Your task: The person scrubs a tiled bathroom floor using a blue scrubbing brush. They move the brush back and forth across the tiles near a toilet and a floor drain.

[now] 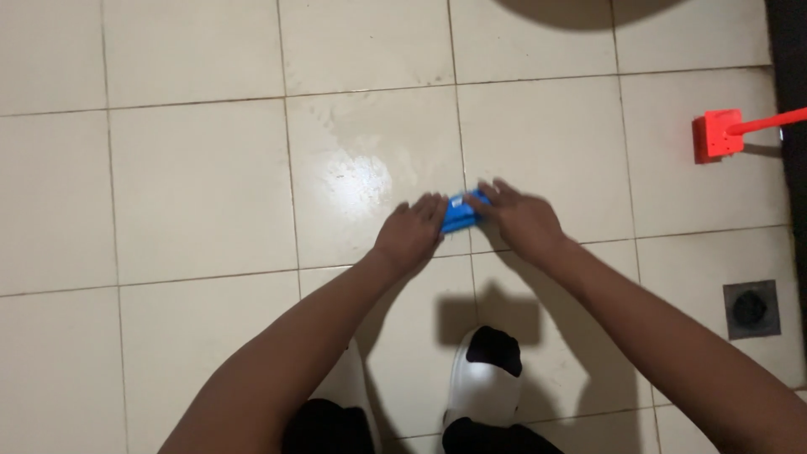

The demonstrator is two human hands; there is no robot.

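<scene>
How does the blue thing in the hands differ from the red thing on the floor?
The blue object is held between the left hand and right hand; the red block lies untouched on the tile floor. The red block has a red handle reaching right; the blue object shows none. The blue object is half hidden by fingers; the red block shows fully. Both are brightly coloured.

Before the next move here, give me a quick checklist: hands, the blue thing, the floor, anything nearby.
1. Left hand on blue packet: ok.
2. Right hand on packet: ok.
3. Packet gripped or only pressed: cannot tell.
4. Floor dry by the hands: not ok, a wet sheen shows just above them.
5. Red tool apart from the hands: ok.
6. Drain apart from the white shoe: ok.
</scene>
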